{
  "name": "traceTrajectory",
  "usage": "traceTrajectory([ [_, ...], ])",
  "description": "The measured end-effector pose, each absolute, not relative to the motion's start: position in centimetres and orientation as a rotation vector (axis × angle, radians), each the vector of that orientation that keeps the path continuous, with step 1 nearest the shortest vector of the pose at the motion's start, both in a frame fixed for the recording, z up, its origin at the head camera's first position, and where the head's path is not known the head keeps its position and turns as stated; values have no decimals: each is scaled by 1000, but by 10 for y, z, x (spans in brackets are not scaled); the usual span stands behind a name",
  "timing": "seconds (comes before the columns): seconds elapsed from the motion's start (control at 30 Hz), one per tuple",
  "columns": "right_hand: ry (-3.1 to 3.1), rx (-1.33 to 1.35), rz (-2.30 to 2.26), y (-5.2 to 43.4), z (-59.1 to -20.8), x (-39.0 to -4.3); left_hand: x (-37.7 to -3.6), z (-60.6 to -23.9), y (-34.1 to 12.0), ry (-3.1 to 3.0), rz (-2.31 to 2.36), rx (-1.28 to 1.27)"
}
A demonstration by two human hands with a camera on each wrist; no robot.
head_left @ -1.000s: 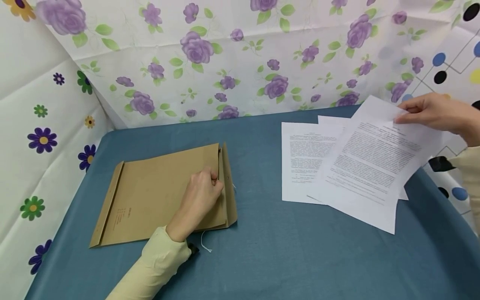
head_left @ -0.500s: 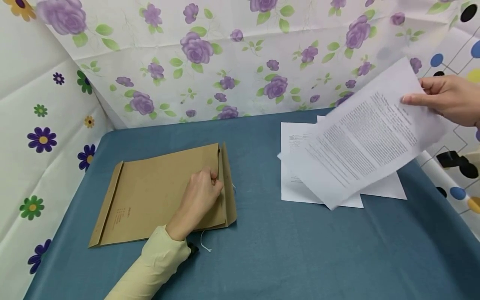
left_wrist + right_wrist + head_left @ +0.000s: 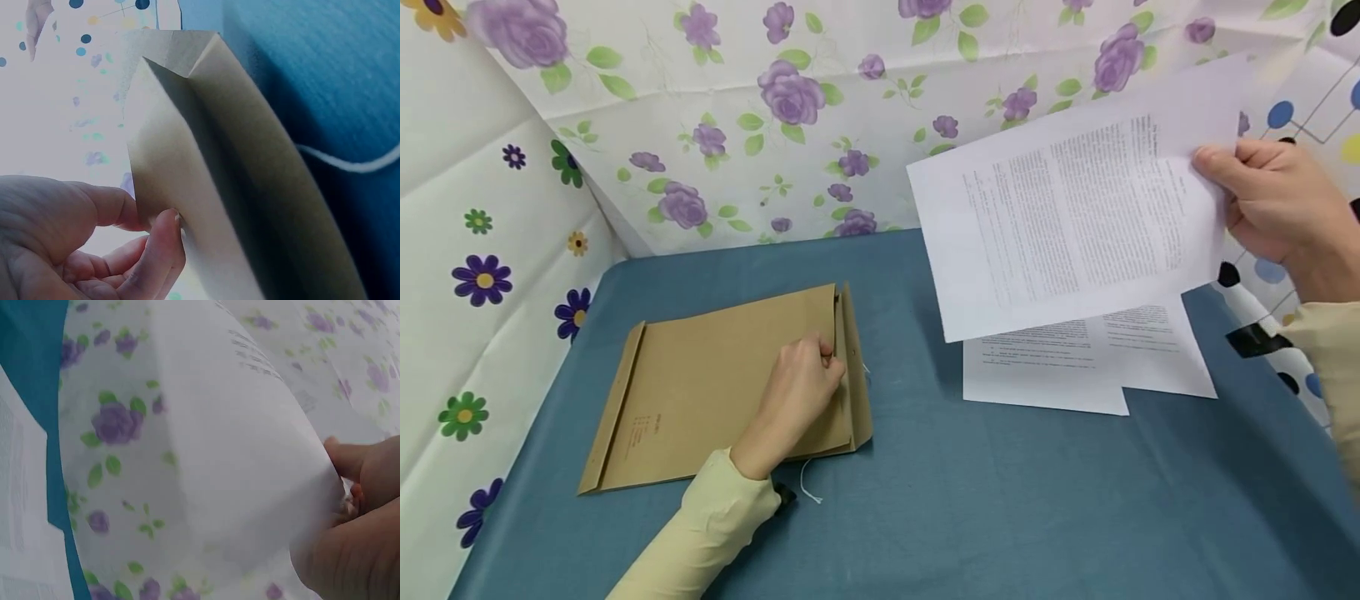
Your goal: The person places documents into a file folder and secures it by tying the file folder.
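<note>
A brown kraft document envelope [image 3: 715, 383] lies at the left of the table, its mouth facing right. My left hand [image 3: 797, 383] pinches the upper edge of that mouth between thumb and finger; the left wrist view shows the envelope's opening [image 3: 231, 187] spread apart. A white string [image 3: 810, 487] trails from it. In my right hand [image 3: 1285, 196] a printed sheet of paper [image 3: 1075, 208] is gripped by its right edge, raised and turned sideways with its text running up and down. Beneath it, more printed sheets [image 3: 1045, 383] lie overlapping on the table, partly hidden.
A blue cloth [image 3: 925, 508] covers the table. Behind stands a white curtain [image 3: 865, 83] with purple roses, close to the raised sheet. Patterned cloths also hang at the left and right sides.
The right hand has lifted the printed sheet off the others and swung it from a slant to nearly level, its lower end going up and left. The left hand stays on the envelope.
</note>
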State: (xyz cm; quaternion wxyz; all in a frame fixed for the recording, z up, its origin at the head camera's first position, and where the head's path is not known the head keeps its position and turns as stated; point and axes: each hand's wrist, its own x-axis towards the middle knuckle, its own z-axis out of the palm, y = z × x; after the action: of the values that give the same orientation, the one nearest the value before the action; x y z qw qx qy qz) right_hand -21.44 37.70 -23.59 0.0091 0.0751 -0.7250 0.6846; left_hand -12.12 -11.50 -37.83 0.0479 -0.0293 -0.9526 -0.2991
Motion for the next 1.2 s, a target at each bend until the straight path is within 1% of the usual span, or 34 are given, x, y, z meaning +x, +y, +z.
traceTrajectory([
  [0.23,-2265,4,2166,344,-247,-210,-122,-378,-114,-2888,-906,-98],
  [0.6,-2299,-102,2198,307,-279,-199,-124,-378,-114,-2879,-906,-110],
  [0.77,-2298,-113,2223,290,-290,-195,-124,-378,-114,-2886,-901,-105],
  [0.87,-2381,-101,2127,281,-295,-193,-124,-378,-115,-2897,-906,-97],
  [1.2,-2402,13,2012,258,-306,-184,-125,-378,-115,-2916,-932,-62],
])
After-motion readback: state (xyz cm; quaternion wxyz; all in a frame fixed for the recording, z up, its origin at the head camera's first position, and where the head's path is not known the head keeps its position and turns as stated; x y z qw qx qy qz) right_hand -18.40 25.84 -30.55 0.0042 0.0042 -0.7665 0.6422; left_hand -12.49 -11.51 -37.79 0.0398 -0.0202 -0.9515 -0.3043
